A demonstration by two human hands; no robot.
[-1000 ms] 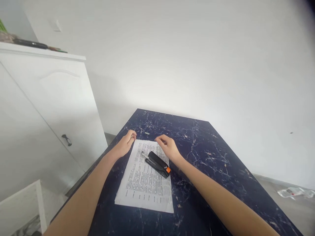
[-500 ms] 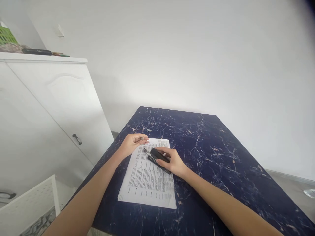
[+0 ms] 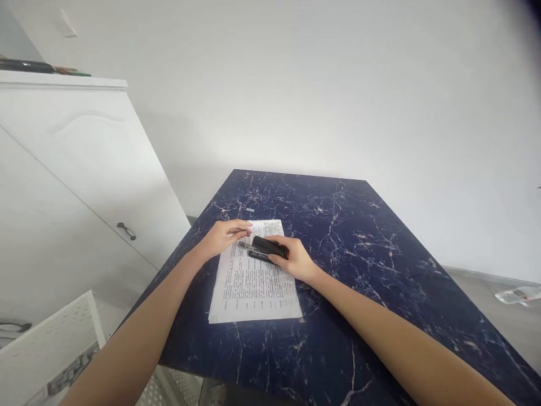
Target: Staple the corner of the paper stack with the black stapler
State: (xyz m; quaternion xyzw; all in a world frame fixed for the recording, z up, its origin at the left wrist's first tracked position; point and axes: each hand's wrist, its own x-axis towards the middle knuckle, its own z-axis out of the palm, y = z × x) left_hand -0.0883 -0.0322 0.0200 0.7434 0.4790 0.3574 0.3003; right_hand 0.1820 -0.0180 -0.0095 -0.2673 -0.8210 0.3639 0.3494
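Head view, black stapler (image 3: 266, 245), spread open

We had the paper sheets (image 3: 253, 293) on the table (image 3: 350, 316), toward its left side, with the stapler (image 3: 268, 247) over their far half. Our right hand (image 3: 296, 259) was around the stapler's right end; our left hand (image 3: 220, 239) was at the sheets' far left corner, fingertips just beyond the stapler's left end. Behind the sheets we had a strip (image 3: 250, 210). The wall (image 3: 316, 101) stood behind the table, the cabinet (image 3: 71, 146) to its left, and a basket (image 3: 54, 332) left of its near end. To our right, a plastic item (image 3: 518, 296) lay on the floor (image 3: 477, 281).
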